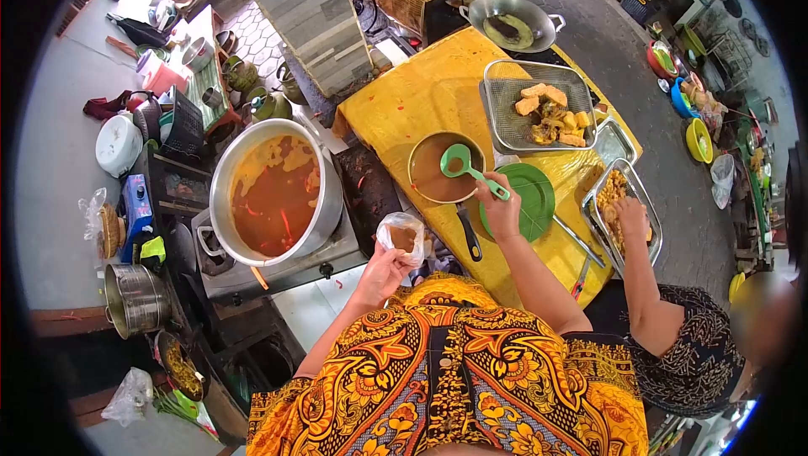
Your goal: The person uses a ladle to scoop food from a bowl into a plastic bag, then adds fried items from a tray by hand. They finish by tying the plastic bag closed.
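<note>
My left hand (384,274) is closed on a clear plastic bag (401,238) with brown sauce inside, between the big pot and the yellow table. My right hand (502,210) grips the handle of a green ladle (461,161). The ladle's bowl, with brown liquid in it, is over a saucepan (411,172) of brown sauce. A black handle sticks out from the saucepan towards me. Beside it, partly beneath my right hand, lies a green plate (539,195). To the left stands a large pot (328,219) of reddish-brown soup.
The pot sits on a stove (325,270). On the yellow table (389,103) are a mesh basket (497,124) of fried pieces and tongs (579,241). A wok (545,29) stands behind. At right, another person's hand (633,219) reaches into a tray (656,233) of food.
</note>
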{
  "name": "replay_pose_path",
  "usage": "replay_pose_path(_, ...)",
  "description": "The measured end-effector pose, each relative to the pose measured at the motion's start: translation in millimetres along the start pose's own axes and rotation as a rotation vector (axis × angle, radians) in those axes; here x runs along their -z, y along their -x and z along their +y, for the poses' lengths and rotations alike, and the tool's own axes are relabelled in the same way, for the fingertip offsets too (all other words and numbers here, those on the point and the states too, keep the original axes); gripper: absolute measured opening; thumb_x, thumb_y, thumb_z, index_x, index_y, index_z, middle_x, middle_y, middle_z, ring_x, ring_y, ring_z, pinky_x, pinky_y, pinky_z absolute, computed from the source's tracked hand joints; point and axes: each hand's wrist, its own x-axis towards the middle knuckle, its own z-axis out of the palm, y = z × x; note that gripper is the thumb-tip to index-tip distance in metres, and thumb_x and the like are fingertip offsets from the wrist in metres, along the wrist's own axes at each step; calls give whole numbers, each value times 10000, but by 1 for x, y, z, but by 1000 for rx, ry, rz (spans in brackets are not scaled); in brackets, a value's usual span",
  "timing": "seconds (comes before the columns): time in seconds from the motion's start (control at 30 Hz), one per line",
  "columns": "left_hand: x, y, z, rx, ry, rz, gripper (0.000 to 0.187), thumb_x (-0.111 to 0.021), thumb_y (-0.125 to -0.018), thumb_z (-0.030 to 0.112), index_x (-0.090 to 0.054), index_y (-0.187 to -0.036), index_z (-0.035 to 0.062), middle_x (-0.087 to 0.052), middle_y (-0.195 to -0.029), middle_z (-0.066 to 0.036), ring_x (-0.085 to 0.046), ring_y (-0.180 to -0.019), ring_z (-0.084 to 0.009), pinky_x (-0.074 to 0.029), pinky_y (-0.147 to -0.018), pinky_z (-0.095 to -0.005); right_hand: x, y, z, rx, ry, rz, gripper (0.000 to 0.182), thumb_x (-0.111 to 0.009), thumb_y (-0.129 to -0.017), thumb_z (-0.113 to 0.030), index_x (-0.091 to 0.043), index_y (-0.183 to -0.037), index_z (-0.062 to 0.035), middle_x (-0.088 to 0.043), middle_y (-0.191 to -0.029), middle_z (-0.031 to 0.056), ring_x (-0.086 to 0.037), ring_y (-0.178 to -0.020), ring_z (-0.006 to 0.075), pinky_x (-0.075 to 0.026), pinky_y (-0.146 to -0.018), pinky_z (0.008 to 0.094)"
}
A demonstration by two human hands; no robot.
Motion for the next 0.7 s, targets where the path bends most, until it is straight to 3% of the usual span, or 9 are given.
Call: replay_pose_path(0.7,-6,0,3,14,49,-1,488,-418,-894,-27,-295,-1328,161,-475,-1267,-76,-541,-1111,-217,-487,-922,-406,-16,-32,-12,-4,169,-59,190,-640,-845,-128,-567,-963,1,-616,-670,87,-597,-601,126,-480,-574,270)
